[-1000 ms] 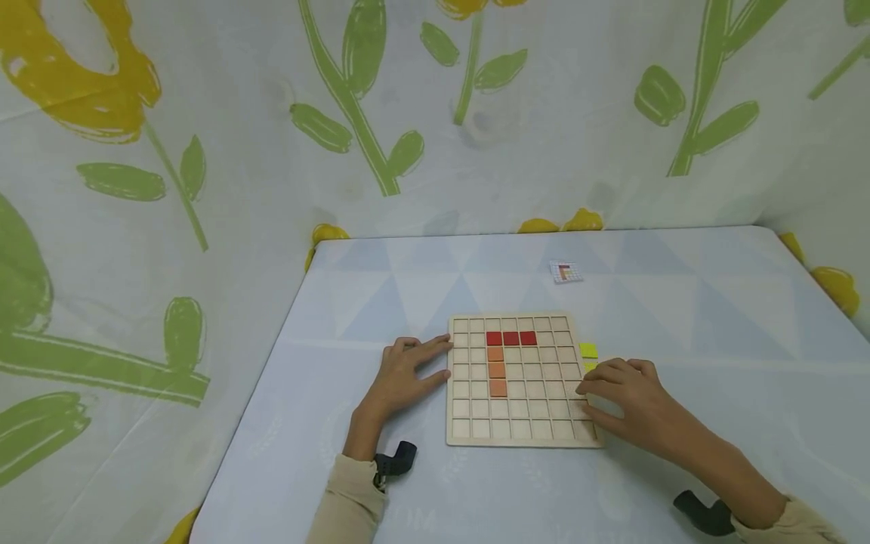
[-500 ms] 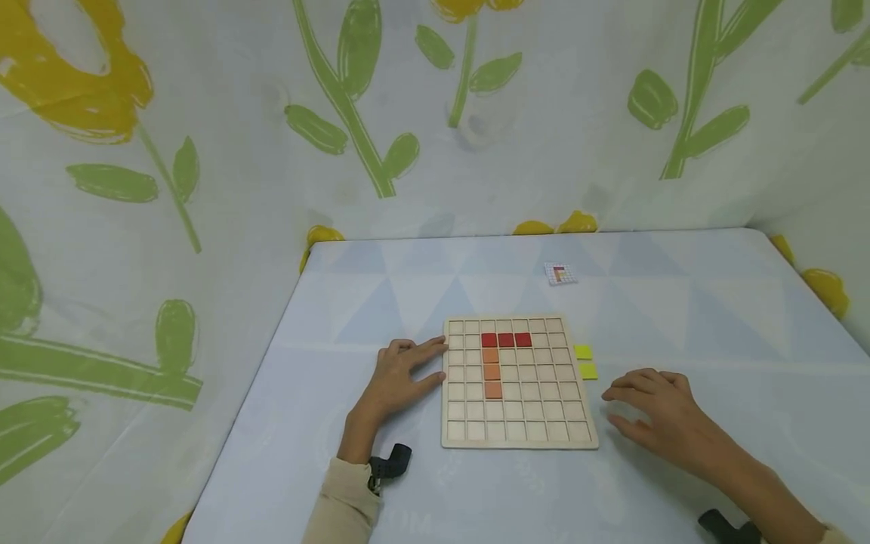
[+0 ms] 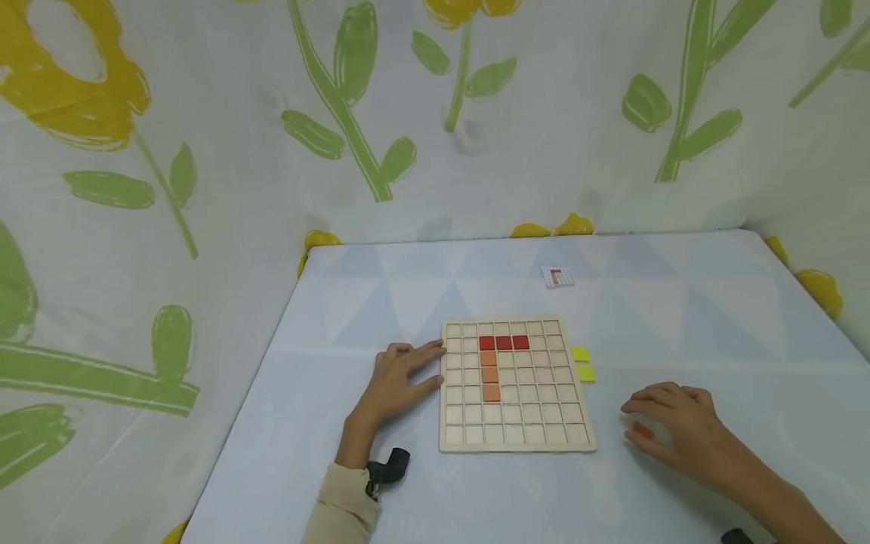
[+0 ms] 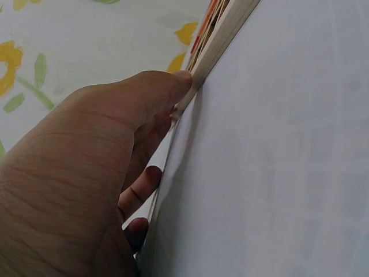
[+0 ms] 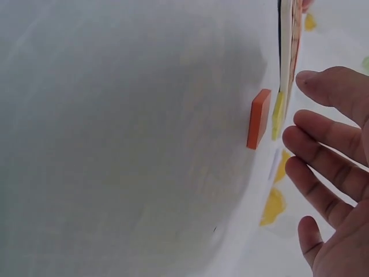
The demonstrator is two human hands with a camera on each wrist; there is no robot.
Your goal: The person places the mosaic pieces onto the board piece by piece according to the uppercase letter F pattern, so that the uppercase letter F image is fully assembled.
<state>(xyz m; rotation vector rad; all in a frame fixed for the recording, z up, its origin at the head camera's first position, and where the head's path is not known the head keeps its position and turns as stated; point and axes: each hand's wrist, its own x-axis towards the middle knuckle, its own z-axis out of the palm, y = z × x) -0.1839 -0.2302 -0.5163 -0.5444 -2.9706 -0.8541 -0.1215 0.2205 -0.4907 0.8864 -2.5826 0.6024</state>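
Observation:
A square wooden grid board (image 3: 537, 415) lies on the table. Three red tiles (image 3: 504, 343) form a row in it, and three orange tiles (image 3: 490, 375) run down below the leftmost red one. My left hand (image 3: 390, 389) rests its fingertips and thumb against the board's left edge. To the right of the board, my right hand (image 3: 686, 431) hovers with fingers spread and holds nothing. Under it a loose orange tile (image 5: 259, 119) lies on the table, partly hidden by the hand in the head view. Two yellow tiles (image 3: 584, 373) sit by the board's right edge.
A small card (image 3: 557, 277) printed with a coloured grid pattern lies beyond the board. The table (image 3: 381, 302) has a pale cover with blue triangles, and a flower-print cloth (image 3: 231, 151) hangs behind it and at the sides.
My right hand has moved from the board's right edge, farther right and slightly nearer, over the loose orange tile. The left hand stays at the board's left edge.

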